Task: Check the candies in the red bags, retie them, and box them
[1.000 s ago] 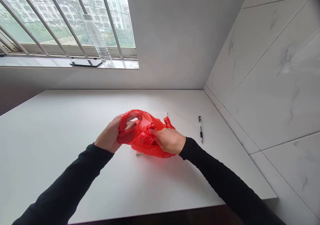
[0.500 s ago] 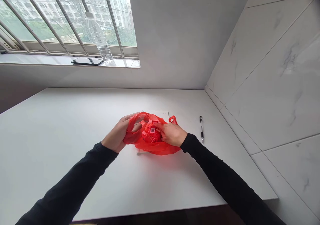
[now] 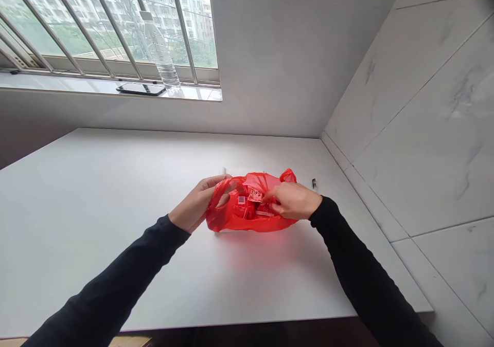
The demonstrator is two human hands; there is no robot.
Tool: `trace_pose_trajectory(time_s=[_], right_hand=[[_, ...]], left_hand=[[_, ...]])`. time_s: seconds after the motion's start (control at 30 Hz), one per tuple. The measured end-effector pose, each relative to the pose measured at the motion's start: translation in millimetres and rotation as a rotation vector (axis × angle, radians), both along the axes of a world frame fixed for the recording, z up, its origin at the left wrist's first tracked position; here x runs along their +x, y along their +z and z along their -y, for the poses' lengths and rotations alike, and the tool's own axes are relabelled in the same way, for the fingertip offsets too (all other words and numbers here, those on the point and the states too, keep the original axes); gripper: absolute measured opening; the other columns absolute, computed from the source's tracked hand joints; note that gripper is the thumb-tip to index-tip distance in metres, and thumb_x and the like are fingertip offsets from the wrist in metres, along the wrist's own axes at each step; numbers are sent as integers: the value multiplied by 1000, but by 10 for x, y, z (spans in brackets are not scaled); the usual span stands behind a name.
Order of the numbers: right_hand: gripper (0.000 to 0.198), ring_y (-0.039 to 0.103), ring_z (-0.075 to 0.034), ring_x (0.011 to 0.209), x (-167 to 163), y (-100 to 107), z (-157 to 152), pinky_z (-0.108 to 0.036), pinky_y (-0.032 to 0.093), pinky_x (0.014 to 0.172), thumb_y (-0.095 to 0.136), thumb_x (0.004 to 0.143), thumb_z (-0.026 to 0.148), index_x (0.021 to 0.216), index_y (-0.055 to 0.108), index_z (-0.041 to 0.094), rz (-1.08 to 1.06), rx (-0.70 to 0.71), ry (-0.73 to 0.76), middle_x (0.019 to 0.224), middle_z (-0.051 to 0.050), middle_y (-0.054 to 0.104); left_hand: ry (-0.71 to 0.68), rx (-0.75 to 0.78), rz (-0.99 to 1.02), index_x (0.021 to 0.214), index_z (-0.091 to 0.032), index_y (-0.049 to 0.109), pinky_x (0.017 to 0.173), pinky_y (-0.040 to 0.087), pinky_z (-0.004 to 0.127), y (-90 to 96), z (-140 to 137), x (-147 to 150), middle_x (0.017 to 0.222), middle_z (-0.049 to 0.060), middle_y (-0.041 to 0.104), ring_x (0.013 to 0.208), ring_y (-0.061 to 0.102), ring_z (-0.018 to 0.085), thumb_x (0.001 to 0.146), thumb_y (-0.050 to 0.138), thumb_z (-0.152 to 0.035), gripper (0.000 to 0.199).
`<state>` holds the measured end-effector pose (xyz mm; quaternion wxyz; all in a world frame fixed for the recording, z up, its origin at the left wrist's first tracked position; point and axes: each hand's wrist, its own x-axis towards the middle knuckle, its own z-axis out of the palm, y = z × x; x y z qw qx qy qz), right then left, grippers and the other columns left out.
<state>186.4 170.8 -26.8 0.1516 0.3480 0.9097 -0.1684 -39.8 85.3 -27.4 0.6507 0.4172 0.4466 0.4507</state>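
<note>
A thin red plastic bag (image 3: pixel 250 226) lies spread over the tabletop in front of me, its mouth facing up. Small red printed packets (image 3: pixel 255 195) fill it, one showing a barcode. My left hand (image 3: pixel 203 199) is closed round the bag's left handle loop, with the fingers partly behind the red film. From the right, my right hand (image 3: pixel 294 200) reaches into the bag's mouth, its fingers bent down among the packets. The film and packets partly cover its fingertips, so what they grip is hidden. A knotted-looking red handle sticks up behind that hand.
A pen (image 3: pixel 314 184) lies on the white table (image 3: pixel 154 265), partly behind my right hand. Something white and flat shows under the bag. On the windowsill are a water bottle (image 3: pixel 162 54) and a dark flat device (image 3: pixel 141 88). A tiled wall (image 3: pixel 436 131) borders the right side.
My right hand has moved right inside the bag, and the bag's mouth is stretched wider, showing more packets. My left hand keeps hold of the handle. The camera view has shifted slightly.
</note>
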Motion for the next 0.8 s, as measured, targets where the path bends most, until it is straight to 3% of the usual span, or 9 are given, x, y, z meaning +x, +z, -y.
trace_pose_trajectory(time_s=[0.17,0.27,0.43,0.6,0.73,0.8], right_hand=[[28,50,-17,64,-4,-33,-47,-30,31,60,50,86,13,96,75,20,8,-63,19,73,-4,64],[27,52,-18,67,-24,-26,-33,-30,33,61,50,88,16,99,74,20,-16,-34,11,77,-4,65],[17,55,-20,65,-120,-12,42,-31,35,58,57,84,19,86,74,20,-103,47,-33,73,-4,66],[14,60,-25,67,-247,-59,20,-34,42,62,63,83,26,83,74,18,-167,40,-74,73,-7,68],[20,64,-28,74,-276,-54,2,-37,46,66,64,83,31,90,76,16,-153,26,-80,79,-10,71],[24,65,-29,74,-280,-15,-5,-39,47,66,64,82,32,93,77,16,-141,7,-79,82,-11,72]], left_hand=[[-16,-8,-16,69,-17,60,48,33,18,9,-6,9,51,-7,41,47,36,6,82,79,-44,36],[2,3,7,69,-15,61,49,34,17,4,1,-5,56,-5,48,50,40,6,78,83,-44,37],[15,-42,39,70,-15,62,52,38,18,21,35,-28,63,-1,57,54,47,7,78,82,-47,39],[166,-111,-7,70,-20,66,55,46,19,160,71,-43,59,-4,54,54,51,9,66,90,-48,37],[295,-155,-151,84,-26,74,62,56,26,218,87,-35,70,0,66,69,67,19,52,94,-55,47],[306,-148,-180,80,-26,72,61,58,31,199,66,-60,66,0,66,68,69,23,50,92,-60,49]])
